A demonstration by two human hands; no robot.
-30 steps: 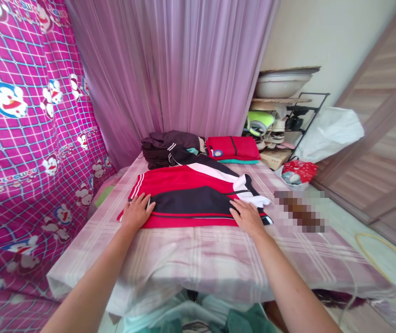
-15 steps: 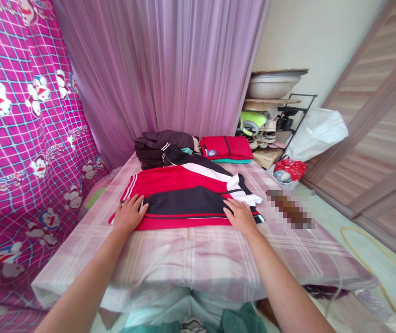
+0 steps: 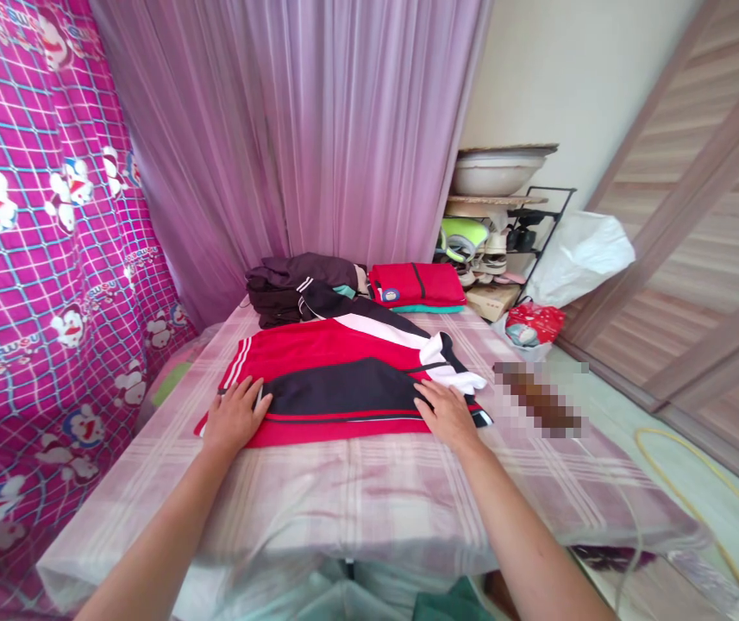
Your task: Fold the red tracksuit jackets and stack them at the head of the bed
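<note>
A red, black and white jacket (image 3: pixel 336 388) lies on the table, one dark sleeve folded across its front part and the other reaching toward the back. My left hand (image 3: pixel 235 416) rests flat on its left end, near the white-striped hem, fingers spread. At the right end, by the crumpled white and black collar part, my right hand (image 3: pixel 445 414) lies flat with its fingers apart. Both palms press the cloth from above and grip nothing.
Behind the jacket lie a heap of dark clothes (image 3: pixel 278 293) and a folded red garment (image 3: pixel 417 283) on a teal one. A checked cloth (image 3: pixel 356 500) covers the table. A blurred brown object (image 3: pixel 541 398) lies at right, near a shoe rack (image 3: pixel 554 203) and white bag (image 3: pixel 585 254).
The camera view has shifted slightly, so the table sits a little lower in the picture. Both hands stay flat on the jacket in nearly the same places.
</note>
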